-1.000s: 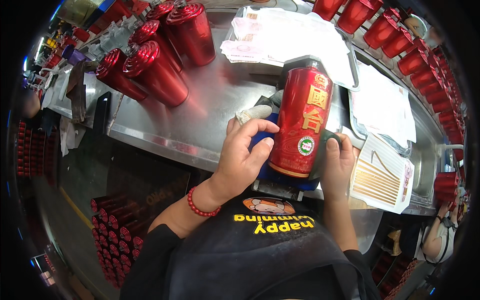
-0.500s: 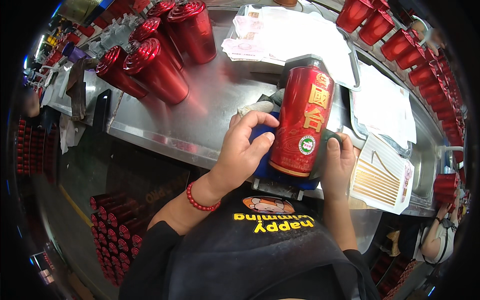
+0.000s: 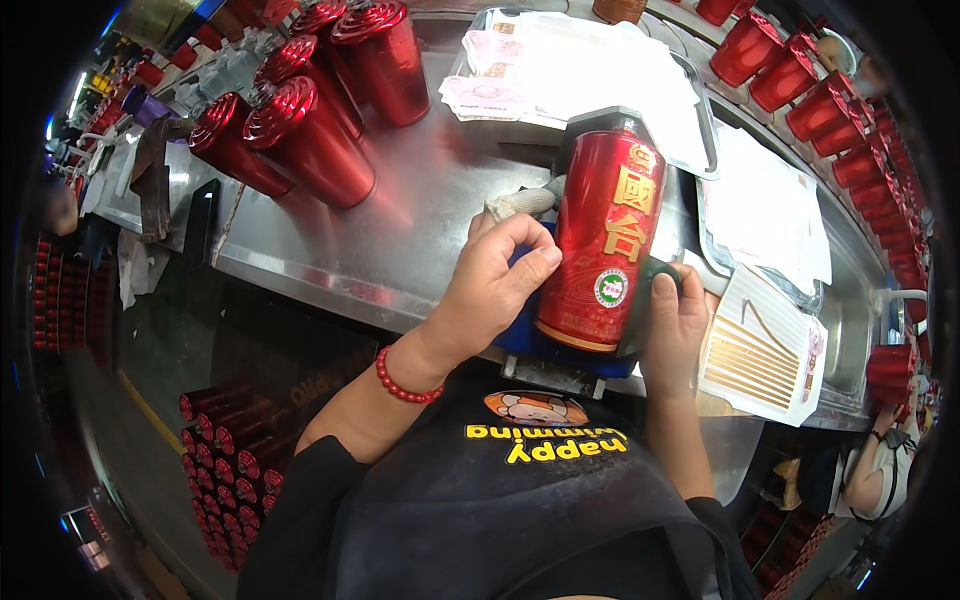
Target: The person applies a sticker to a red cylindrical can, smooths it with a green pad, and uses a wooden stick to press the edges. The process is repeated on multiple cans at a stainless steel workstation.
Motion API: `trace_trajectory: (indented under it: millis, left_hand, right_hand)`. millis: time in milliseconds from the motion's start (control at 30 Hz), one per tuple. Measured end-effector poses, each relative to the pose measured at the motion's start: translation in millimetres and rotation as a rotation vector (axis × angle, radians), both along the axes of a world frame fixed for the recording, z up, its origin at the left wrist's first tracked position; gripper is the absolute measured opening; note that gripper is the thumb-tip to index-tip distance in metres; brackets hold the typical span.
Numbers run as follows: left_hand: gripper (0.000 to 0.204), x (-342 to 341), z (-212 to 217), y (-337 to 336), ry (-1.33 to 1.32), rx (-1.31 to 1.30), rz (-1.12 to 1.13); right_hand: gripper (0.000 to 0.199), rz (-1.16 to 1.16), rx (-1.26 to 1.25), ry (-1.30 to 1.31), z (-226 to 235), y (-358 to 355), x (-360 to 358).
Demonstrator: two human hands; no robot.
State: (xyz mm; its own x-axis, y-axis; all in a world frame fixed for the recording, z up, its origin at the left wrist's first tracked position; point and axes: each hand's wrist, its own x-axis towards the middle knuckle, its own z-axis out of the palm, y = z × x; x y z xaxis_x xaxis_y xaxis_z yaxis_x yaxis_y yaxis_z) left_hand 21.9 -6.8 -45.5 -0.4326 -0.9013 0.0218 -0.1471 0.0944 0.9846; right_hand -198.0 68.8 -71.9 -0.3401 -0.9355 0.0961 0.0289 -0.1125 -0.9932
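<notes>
We look down from our own head at a steel tabletop (image 3: 400, 240) that curves across the view. In the middle a tall red bottle (image 3: 600, 250) with gold characters and a small round seal lies tilted in a blue cradle (image 3: 520, 335), its lower end toward us. Our left hand (image 3: 495, 285), a red bead bracelet (image 3: 400, 375) on its wrist, curls against the bottle's left side, thumb and fingertips pressed to the red surface. Our right hand (image 3: 675, 325) closes on the lower right edge of the bottle, thumb up along the side. Both hands grip the bottle between them.

Just right of the right hand lies a white sheet of gold strip labels (image 3: 755, 350). Beyond the bottle a metal tray (image 3: 700, 110) holds white papers. At the upper left several red ribbed-top bottles (image 3: 310, 135) stand grouped on the tabletop, well apart from our hands. More red bottles (image 3: 830, 100) line the far right edge. Below the tabletop on the left, rows of red caps (image 3: 225, 450) sit in a crate. We wear a black apron (image 3: 520, 500) with yellow lettering.
</notes>
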Motion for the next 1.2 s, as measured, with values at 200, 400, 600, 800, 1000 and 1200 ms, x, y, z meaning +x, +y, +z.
trace_trajectory:
  millis: [200, 400, 600, 800, 1000, 1200]
  left_hand:
    - [0.015, -5.3, -9.0, 1.7, -0.07, -0.381, 0.11]
    - [0.032, -6.2, -1.1, 25.4, -0.226, -0.727, 0.232]
    - [0.071, -7.4, -18.3, 48.9, -0.352, -0.799, 0.116]
    - [0.079, 2.4, -25.0, 51.0, -0.327, -0.813, 0.17]
    - [0.089, -3.3, -21.3, 43.7, -0.467, -0.87, 0.083]
    - [0.089, 5.8, -40.4, 32.6, -0.297, -0.741, -0.004]
  right_hand:
    - [0.026, -0.016, -0.011, 0.009, 0.7, -1.3, 2.5]
    - [0.027, -0.023, -0.011, 0.002, -1.7, -1.7, 1.0]
    - [0.028, -0.035, -0.023, 0.066, 0.5, -2.1, 4.2]
    - [0.027, -0.017, -0.031, 0.03, -0.2, -2.4, 3.1]
    - [0.026, -0.028, -0.023, 0.064, -5.5, -2.7, 0.0]
    - [0.024, 0.024, -0.116, -0.106, 22.1, -0.2, -2.3]
